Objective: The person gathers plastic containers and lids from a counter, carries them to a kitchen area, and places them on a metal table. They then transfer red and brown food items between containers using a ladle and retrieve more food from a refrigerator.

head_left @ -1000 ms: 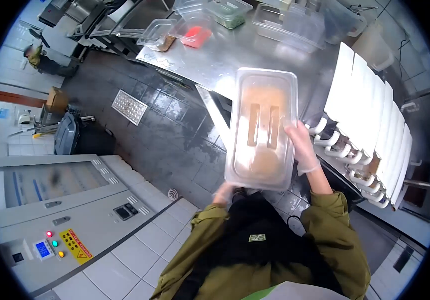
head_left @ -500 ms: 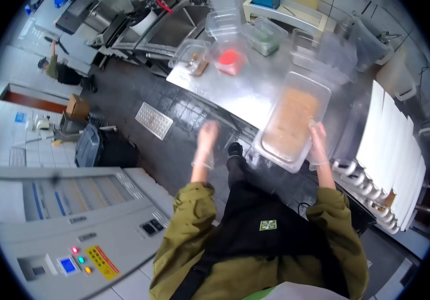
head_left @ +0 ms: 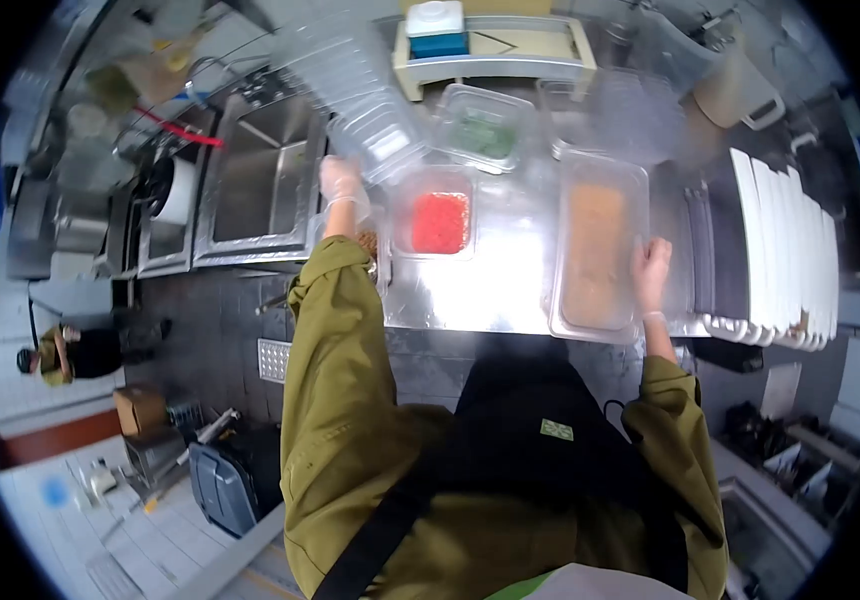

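On the steel counter, a long clear container (head_left: 602, 250) of brown content stands near the front edge. My right hand (head_left: 652, 272) is at its right side, fingers curled against the rim. Gloved and reaching forward, my left hand (head_left: 341, 180) is beside a stack of clear containers (head_left: 382, 138); its fingers look bent, but blur hides what they hold. Under my left wrist is a small container of brown bits (head_left: 368, 243), partly covered by the sleeve. To its right sits a clear container of red food (head_left: 440, 220), with a container of green food (head_left: 485, 135) behind.
Steel sinks (head_left: 262, 175) lie at the left, with a red-handled tool above. A cream rack (head_left: 495, 70) stands at the back. White boards (head_left: 780, 250) stand upright at the right. Another person (head_left: 75, 355) is far left, near a cardboard box (head_left: 140, 412) and a dark bin (head_left: 222, 487).
The view has turned and come closer to the counter. My left hand has moved from above the floor to the stacked containers. The long container now stands square on the counter, my right hand still beside it.
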A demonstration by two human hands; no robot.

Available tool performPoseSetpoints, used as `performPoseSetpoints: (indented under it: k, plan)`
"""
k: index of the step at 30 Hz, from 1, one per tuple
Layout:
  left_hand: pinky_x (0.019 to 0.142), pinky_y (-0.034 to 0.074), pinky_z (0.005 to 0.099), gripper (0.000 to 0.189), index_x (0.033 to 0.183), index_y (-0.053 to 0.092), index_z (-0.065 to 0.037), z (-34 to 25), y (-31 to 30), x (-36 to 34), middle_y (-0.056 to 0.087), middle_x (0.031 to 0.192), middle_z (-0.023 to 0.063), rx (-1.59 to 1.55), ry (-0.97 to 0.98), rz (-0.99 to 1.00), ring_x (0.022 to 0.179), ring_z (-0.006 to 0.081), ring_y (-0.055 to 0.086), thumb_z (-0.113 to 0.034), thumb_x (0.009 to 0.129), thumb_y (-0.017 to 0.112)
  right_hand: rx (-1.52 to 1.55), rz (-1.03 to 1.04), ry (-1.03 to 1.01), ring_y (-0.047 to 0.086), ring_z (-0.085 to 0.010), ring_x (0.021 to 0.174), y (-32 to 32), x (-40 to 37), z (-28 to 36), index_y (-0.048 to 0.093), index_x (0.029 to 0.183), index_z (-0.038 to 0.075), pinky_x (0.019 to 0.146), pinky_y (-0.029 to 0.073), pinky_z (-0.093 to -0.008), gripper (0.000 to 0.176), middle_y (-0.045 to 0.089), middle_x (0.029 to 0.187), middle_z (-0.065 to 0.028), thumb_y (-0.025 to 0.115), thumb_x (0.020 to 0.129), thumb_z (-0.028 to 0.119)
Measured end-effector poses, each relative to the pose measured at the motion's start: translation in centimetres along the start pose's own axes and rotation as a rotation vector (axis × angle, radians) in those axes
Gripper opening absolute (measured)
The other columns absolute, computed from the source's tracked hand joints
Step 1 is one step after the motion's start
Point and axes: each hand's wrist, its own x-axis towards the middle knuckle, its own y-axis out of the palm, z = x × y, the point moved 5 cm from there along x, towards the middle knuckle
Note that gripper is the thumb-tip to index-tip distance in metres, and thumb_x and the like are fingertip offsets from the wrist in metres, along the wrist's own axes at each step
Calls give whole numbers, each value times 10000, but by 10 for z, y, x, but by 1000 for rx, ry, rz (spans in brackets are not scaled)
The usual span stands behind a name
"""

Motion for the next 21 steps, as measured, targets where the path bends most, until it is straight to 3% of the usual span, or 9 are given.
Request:
performPoseSetpoints:
  k: [2,4,6,9,10,12,16,20,21]
  plan:
    - [837,450,394,373,938,626,-14,-15,-12,-6,619,974,221,17,36,17,959,348,588,-293,694,587,-46,56,61,435,-327,631,-2,2,-3,462,778,0,607,408,-358,250,497,730,-163,607,804,202]
    - [832,451,390,353,923,631,-24,15,20,39,626,935,222,-111,50,36,942,348,593,-292,699,582,-45,127,137,459,-322,618,-6,5,0,456,768,2,595,413,-360,221,503,702,-151,590,804,174]
    - [809,454,382,330,890,629,-19,2,-3,25,634,878,217,-164,123,-64,884,351,606,-298,721,579,-8,207,231,490,-300,598,-18,12,4,442,751,8,575,417,-355,192,498,657,-125,570,804,142]
    - [652,456,299,192,752,589,-26,-17,-55,2,613,714,78,-463,330,-166,662,164,558,-208,758,649,247,235,225,511,-191,572,-30,19,-2,428,756,43,528,418,-303,127,492,615,-60,523,822,97]
    - [560,416,250,166,740,564,-40,-17,-62,0,582,680,47,-730,288,-29,596,97,493,-179,785,642,384,270,346,503,-155,583,-32,19,-3,424,762,55,524,413,-280,117,490,625,-45,511,831,91]
    - [535,415,231,172,766,503,-54,-72,-121,-72,614,741,54,-868,172,6,598,92,522,-169,812,621,658,323,579,488,-83,607,-36,20,2,414,775,81,516,403,-235,104,484,644,-13,488,848,81]
    - [637,488,272,212,862,515,-67,-97,-132,-159,643,874,108,-926,203,283,693,137,602,-255,836,609,695,178,502,490,-60,622,-82,34,14,425,808,94,559,403,-195,102,489,670,9,473,898,99]
    - [534,494,217,181,802,520,-67,-79,-76,-237,634,829,81,-753,69,599,641,122,605,-224,842,601,514,5,545,481,-54,627,-164,52,31,459,849,96,575,393,-190,109,492,673,19,517,902,170]
    - [533,498,256,175,822,521,-50,-66,-58,-249,634,807,105,-642,156,586,636,167,617,-208,843,592,493,38,472,481,-53,630,-180,56,27,460,851,90,583,398,-191,94,502,680,22,510,898,154]
